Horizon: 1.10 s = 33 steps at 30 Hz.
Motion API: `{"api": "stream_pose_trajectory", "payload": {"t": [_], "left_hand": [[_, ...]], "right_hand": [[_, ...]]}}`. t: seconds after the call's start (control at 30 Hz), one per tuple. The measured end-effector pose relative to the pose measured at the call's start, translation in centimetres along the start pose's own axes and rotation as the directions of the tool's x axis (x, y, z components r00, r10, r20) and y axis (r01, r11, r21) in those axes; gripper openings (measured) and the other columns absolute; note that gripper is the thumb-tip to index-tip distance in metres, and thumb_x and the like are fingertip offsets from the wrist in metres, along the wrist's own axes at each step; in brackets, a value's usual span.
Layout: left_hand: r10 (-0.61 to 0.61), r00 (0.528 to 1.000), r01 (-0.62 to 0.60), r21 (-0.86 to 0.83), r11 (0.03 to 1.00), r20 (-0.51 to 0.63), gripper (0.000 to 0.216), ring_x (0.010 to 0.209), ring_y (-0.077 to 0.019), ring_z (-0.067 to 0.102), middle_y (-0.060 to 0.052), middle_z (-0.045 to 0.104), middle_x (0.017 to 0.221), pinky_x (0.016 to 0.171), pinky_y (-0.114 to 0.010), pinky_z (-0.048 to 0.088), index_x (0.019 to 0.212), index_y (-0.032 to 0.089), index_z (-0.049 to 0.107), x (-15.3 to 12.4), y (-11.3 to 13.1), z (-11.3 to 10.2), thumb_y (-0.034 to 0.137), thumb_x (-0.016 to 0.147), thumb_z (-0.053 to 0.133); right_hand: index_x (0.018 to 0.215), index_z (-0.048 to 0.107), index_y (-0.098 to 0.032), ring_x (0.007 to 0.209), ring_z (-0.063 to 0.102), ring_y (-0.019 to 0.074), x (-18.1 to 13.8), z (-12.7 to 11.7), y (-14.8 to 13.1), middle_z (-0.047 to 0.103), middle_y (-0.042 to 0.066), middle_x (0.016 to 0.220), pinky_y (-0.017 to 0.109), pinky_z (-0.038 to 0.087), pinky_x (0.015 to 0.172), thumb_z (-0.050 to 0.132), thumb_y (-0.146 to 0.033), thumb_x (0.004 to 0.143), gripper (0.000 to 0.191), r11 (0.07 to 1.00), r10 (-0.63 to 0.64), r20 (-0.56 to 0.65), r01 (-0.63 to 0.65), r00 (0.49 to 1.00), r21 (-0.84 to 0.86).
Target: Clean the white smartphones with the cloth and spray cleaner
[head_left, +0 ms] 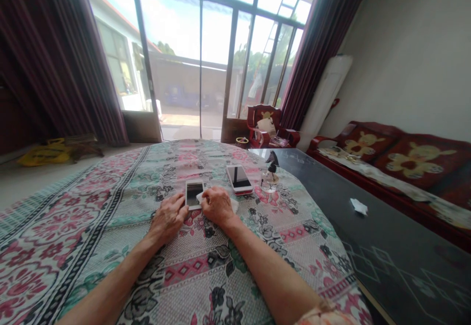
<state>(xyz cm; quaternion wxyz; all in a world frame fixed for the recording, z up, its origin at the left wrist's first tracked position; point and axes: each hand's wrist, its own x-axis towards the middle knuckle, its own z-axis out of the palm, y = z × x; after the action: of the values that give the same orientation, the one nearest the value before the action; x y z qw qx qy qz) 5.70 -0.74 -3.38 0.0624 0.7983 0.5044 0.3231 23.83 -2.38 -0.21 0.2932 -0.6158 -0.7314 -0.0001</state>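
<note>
— Where are the hands?

— Both rest on the patterned cloth (206, 271) that covers the tabletop, about the middle of it, toward the far edge. The left hand (167, 219) lies with its fingers loosely bent, the fingertips touching the near-left edge of a white phone (194, 193) that lies flat, screen up.

— And the right?

— The right hand (218, 206) is curled, fingers drawn together over a white wipe (200, 198), pressing it against the near-right corner of that same phone. A bit of the white wipe also shows out from under the hand on its right side.

— Anything else on the cloth?

— A second phone (239, 178), white with a reddish rim, lies flat just beyond the right hand, apart from the first phone. Right of it stands a small clear spray bottle (270, 176) with a dark trigger head, upright, near the cloth's right edge.

— Beyond the cloth?

— A dark glass table (397, 261) runs alongside on the right, with a crumpled white scrap (358, 206) lying on it. Behind that is a red sofa (408, 158) with printed cushions, and at the far end a sliding glass door (200, 65) framed by dark curtains.
</note>
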Motion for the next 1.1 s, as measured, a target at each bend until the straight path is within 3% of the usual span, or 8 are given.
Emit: {"api": "stream_pose_trajectory", "payload": {"t": [0.27,0.43,0.7,0.93,1.1], "left_hand": [[0.025,0.998,-0.02,-0.106,0.994,0.051,0.037,0.114,-0.0242,0.058,-0.004,0.067,0.119,0.105,-0.038,0.041,0.099,0.022,0.073,0.0,0.5,-1.2,0.025,0.076,0.044],[-0.064,0.998,0.065,-0.118,0.991,0.017,0.033,0.108,-0.024,0.06,-0.004,0.07,0.11,0.101,-0.035,0.044,0.089,0.023,0.075,-0.2,0.8,-1.4,0.025,0.069,0.048],[-0.035,0.999,0.038,-0.089,0.995,0.029,0.04,0.115,-0.0229,0.058,-0.001,0.068,0.118,0.104,-0.033,0.042,0.101,0.026,0.074,-0.1,0.6,-1.2,0.024,0.071,0.048],[-0.026,0.999,0.029,-0.082,0.996,0.043,0.042,0.115,-0.0238,0.058,-0.001,0.067,0.119,0.103,-0.034,0.043,0.105,0.026,0.073,-0.2,0.8,-1.4,0.023,0.072,0.047],[-0.016,0.999,0.019,-0.084,0.996,0.034,0.041,0.113,-0.0235,0.058,0.001,0.068,0.116,0.101,-0.032,0.044,0.103,0.028,0.074,-0.3,0.9,-1.4,0.022,0.072,0.047]], "right_hand": [[0.079,0.07,-0.019,0.084,0.06,0.02,-0.5,-0.8,-0.9,0.068,0.007,0.085,0.03,0.042,0.078,0.057,-0.019,0.075,0.014,1.0,0.024,0.014,-0.024,1.0,-0.015],[0.075,0.068,-0.02,0.08,0.059,0.0203,-0.8,-0.9,-1.1,0.066,0.007,0.082,0.031,0.041,0.074,0.058,-0.021,0.075,0.01,0.999,0.035,0.027,-0.034,0.999,-0.041],[0.083,0.068,-0.021,0.088,0.056,0.0204,-0.7,-1.0,-1.1,0.065,0.007,0.089,0.032,0.038,0.079,0.057,-0.023,0.081,0.012,0.994,-0.073,0.025,0.075,0.997,-0.084],[0.083,0.071,-0.022,0.084,0.057,0.0173,0.0,-1.0,0.1,0.065,0.005,0.086,0.028,0.039,0.077,0.055,-0.021,0.083,0.016,0.997,0.05,0.011,-0.049,0.999,-0.061],[0.087,0.071,-0.023,0.09,0.056,0.0184,-0.3,-1.0,-0.2,0.064,0.005,0.09,0.029,0.038,0.08,0.057,-0.021,0.083,0.014,0.996,-0.028,0.007,0.028,1.0,-0.087]]}}
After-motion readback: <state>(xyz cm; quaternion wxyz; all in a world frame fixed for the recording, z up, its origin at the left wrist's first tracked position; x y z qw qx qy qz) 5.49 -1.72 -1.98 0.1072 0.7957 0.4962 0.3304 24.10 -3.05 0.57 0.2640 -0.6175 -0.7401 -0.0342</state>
